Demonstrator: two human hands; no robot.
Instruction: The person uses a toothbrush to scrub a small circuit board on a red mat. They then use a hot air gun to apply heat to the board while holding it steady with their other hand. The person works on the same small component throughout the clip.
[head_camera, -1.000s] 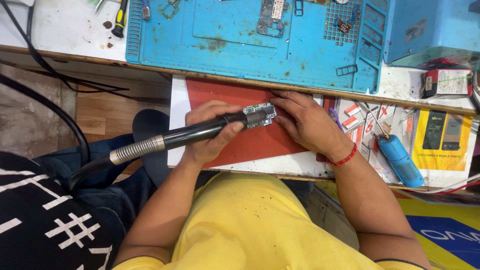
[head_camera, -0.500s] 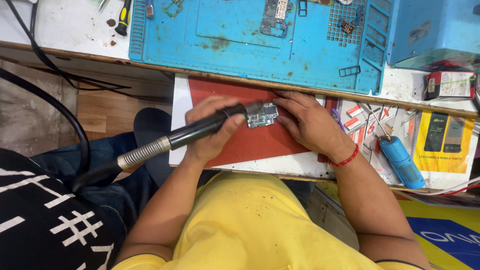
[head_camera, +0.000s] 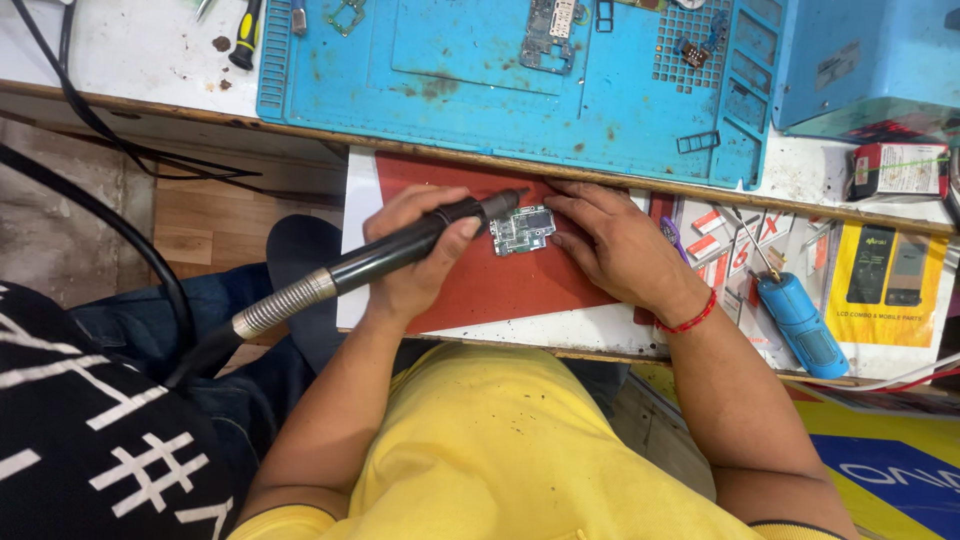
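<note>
My left hand grips a black hot-air wand with a metal spring collar. The wand's nozzle points at the far left corner of a small green circuit board. The board lies flat on a red mat. My right hand, with a red band at the wrist, rests on the mat, and its fingertips touch the board's right edge and hold it still.
A blue work mat with a second circuit board lies beyond the red mat. A blue screwdriver sits to the right on printed cards. A blue box stands at the far right. A black cable and a person in black patterned clothing are on the left.
The wand's nozzle has drawn back from over the board to its far left corner, so more of the board shows. My right hand stays on the board's edge.
</note>
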